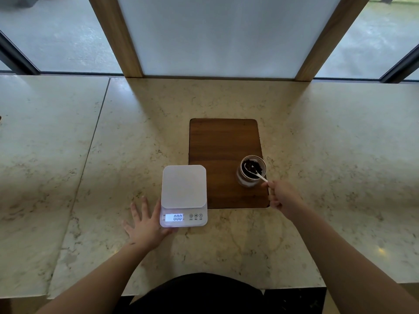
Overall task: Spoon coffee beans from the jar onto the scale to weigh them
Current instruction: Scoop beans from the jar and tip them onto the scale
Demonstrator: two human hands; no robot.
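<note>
A pale marble counter (pixel 226 100) runs wide under the window, with a seam down its left part and plenty of bare stone to the left, to the right and behind everything on it. In the middle lies a dark wooden board (pixel 223 143), its long axis running away from the person toward the window; most of its far half is free. A white digital scale (pixel 184 195) sits at the board's near left corner, its right side overlapping the board, platform toward the window and display toward the person, reading 0.00. The platform is bare. The left hand (pixel 145 225) lies flat on the counter with fingers spread, its thumb side touching the scale's left near corner. The right hand (pixel 280 196) hovers over the board's near right corner, fingers pinched closed on the handle end of a white spoon (pixel 255 172). The spoon's long axis slants from that hand up and leftward, bowl end down inside a small glass jar (pixel 250 171) that stands upright at the board's right edge. Dark coffee beans (pixel 252 166) fill the jar around the spoon bowl. Open board separates jar and scale.
</note>
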